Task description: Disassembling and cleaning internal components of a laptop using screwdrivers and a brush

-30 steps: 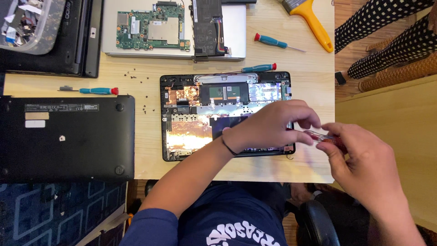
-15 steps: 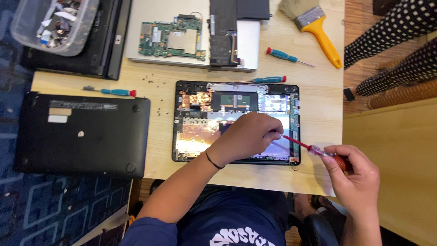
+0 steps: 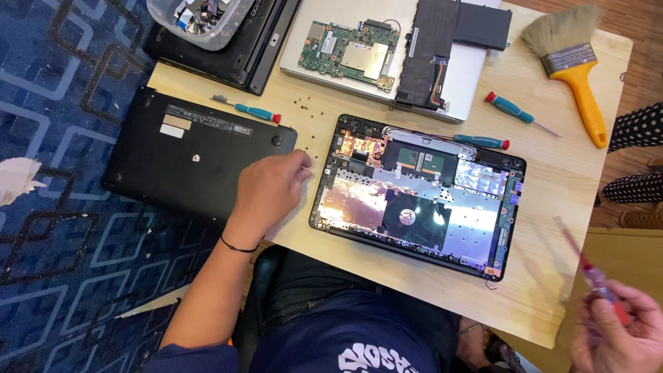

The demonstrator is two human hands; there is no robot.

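While the opened laptop (image 3: 418, 197) lies base-up in the middle of the desk (image 3: 552, 207) with its board, fan and foil shielding bared, the left hand (image 3: 271, 185) sits just off its left edge, fingertips pinched together as if on something very small, likely a screw, though whatever it holds is too tiny to make out. It hovers near the loose screws (image 3: 304, 105) scattered on the wood, between the laptop and the removed black bottom cover (image 3: 190, 152). The right hand (image 3: 615, 338), low at the desk's near right corner and blurred, is closed around a red-handled screwdriver (image 3: 587, 266) lifted clear of the work. Three teal screwdrivers, a yellow brush (image 3: 570, 62), a second stripped machine (image 3: 394, 55) and a parts tub (image 3: 197, 21) crowd the far side.
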